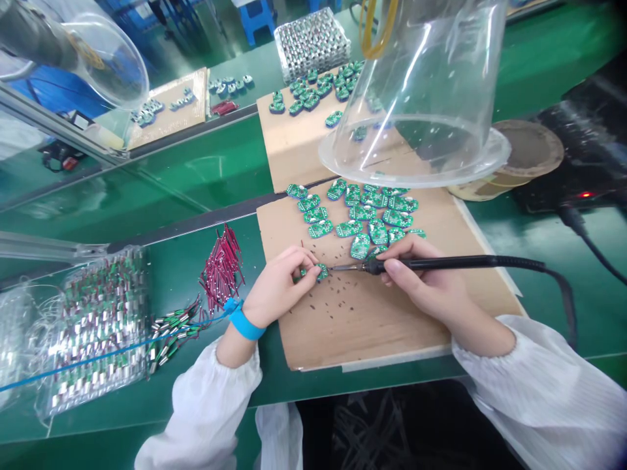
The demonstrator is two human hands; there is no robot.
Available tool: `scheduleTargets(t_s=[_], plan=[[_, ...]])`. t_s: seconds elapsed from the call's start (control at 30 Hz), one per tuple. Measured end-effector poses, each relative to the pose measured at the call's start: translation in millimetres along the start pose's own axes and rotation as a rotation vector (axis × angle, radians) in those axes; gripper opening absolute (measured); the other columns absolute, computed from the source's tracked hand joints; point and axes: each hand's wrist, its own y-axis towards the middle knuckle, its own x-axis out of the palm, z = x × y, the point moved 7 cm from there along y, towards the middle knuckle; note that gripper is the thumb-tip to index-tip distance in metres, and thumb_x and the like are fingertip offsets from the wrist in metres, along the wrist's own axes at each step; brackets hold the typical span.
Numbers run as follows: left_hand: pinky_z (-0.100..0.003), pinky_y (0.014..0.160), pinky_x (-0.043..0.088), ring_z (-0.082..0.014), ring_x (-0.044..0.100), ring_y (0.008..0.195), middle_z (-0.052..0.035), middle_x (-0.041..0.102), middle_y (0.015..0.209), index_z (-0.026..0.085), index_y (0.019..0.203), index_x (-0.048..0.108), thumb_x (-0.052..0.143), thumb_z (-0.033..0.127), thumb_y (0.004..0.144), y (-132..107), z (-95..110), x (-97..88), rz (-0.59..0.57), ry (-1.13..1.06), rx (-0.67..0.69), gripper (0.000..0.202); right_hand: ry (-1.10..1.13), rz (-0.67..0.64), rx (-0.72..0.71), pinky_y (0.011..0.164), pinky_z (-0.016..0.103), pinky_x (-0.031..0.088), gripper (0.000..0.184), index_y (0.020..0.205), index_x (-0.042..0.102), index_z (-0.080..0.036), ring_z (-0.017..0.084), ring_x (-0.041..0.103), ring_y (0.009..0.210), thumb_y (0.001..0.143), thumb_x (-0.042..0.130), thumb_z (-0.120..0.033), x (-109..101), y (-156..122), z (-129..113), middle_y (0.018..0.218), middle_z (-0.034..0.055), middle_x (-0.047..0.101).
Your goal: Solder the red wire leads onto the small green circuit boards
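Between the fingers of my left hand (284, 284) is a small green circuit board (322, 271), held low over a cardboard sheet (392, 326). A blue wrist strap (246, 324) circles that wrist. My right hand (422, 277) grips a black soldering iron (375, 265) like a pen. Its metal tip points left and reaches the edge of the held board; whether it touches cannot be made out. Several more circuit boards (362, 213) lie on the cardboard just beyond both hands. Dark specks are scattered around the held board.
Red wires (223, 269) lie in a pile left of the cardboard, near small metal-ended parts with wires (171, 333) and a packed tray (98, 326). A clear funnel-shaped hood (416, 98) hangs over the boards. The iron's cable trails right. A round tin (526, 156) stands behind right.
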Motion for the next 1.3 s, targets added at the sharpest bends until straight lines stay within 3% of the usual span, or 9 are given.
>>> scheduleTargets(t_s=[0.7, 1.13, 1.3], plan=[[-0.027, 0.071, 0.042, -0.0101, 0.047, 0.07, 0.0006, 0.067, 0.102, 0.017, 0.077, 0.055, 0.062, 0.015, 0.094, 1, 3, 0.9, 0.038, 0.038, -0.036, 0.018, -0.045, -0.063, -0.025, 0.065, 0.031, 0.05, 0.005, 0.097, 0.064, -0.027, 0.016, 0.065, 0.067, 0.099, 0.065, -0.032, 6, 1, -1, 0.074, -0.0008, 0.069], [-0.025, 0.066, 0.042, -0.0092, 0.049, 0.068, -0.0008, 0.069, 0.102, 0.017, 0.077, 0.057, 0.064, 0.015, 0.092, 1, 3, 0.5, 0.045, 0.035, -0.011, 0.017, 0.133, 0.114, 0.035, 0.058, 0.028, 0.05, 0.014, 0.093, 0.065, -0.025, 0.014, 0.062, 0.059, 0.099, 0.064, -0.038, -5, -1, 4, 0.066, -0.0014, 0.065], [-0.025, 0.061, 0.041, -0.0097, 0.049, 0.062, 0.0014, 0.064, 0.085, 0.02, 0.1, 0.062, 0.064, 0.026, 0.094, -2, -7, -0.4, -0.005, -0.009, -0.087, 0.009, 0.154, 0.16, 0.024, 0.056, 0.03, 0.048, 0.015, 0.092, 0.066, -0.026, 0.014, 0.061, 0.057, 0.099, 0.064, -0.039, -9, -1, 4, 0.065, -0.0012, 0.064]])
